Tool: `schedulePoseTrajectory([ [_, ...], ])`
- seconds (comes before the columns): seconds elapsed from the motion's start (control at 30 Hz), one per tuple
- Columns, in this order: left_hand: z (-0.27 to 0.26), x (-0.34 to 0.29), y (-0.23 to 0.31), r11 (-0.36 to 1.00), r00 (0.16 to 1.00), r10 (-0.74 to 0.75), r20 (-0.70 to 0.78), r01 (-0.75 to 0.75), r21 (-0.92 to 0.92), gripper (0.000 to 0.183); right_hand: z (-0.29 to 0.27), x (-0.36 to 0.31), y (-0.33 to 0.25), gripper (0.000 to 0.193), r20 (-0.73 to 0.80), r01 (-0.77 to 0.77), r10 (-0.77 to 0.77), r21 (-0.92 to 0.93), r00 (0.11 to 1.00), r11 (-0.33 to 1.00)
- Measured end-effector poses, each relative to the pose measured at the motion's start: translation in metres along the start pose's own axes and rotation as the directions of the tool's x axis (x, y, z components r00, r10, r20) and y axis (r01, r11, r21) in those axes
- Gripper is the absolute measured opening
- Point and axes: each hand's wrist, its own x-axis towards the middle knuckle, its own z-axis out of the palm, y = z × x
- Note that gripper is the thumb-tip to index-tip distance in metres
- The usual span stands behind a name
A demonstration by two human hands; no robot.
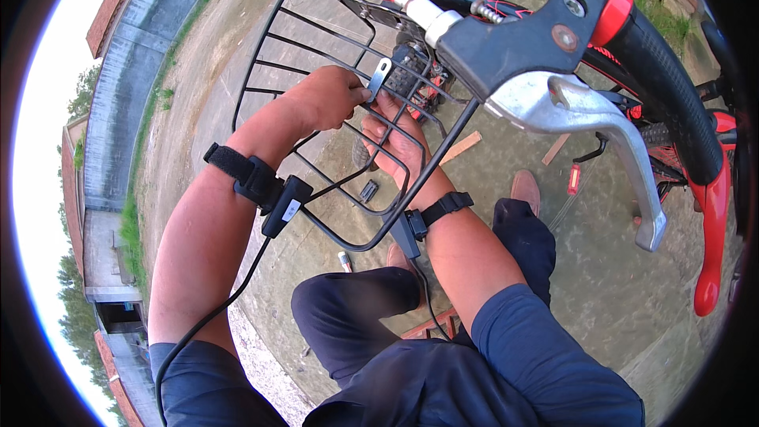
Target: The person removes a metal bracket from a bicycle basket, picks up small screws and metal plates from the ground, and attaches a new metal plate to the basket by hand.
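Observation:
A black wire bicycle basket is in front of me, fixed near the handlebar. My left hand reaches over its wires, fingers closed at the lower end of a small silver metal bracket with a slot at its top. From beneath, my right hand comes up behind the basket wires. Its thumb and curled fingers meet close to the bracket's lower end, and whatever they pinch is hidden. Both wrists carry black straps with small cabled devices.
A silver brake lever and a black handlebar grip hang close at the right, beside a red lever. Below, a wood strip, a red-and-white reflector and a small black part lie on the concrete.

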Motion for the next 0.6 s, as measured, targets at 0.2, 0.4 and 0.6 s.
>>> schedulePoseTrajectory([
  [0.2,-0.008,-0.005,0.018,0.991,0.991,-0.126,0.044,0.128,-0.037,0.034,0.001,0.001,-0.002,0.019,-0.006,-0.013,0.014,0.033,1.0,0.999],
  [0.4,-0.007,-0.01,0.02,0.984,0.987,-0.158,0.033,0.16,-0.079,0.034,-0.003,0.0,0.002,0.019,0.009,-0.005,0.004,0.071,1.0,0.997],
  [0.6,-0.006,-0.012,0.02,0.993,0.994,-0.11,0.005,0.11,-0.043,0.035,-0.008,0.002,0.003,0.021,0.0,0.005,-0.006,0.056,1.0,0.998],
])
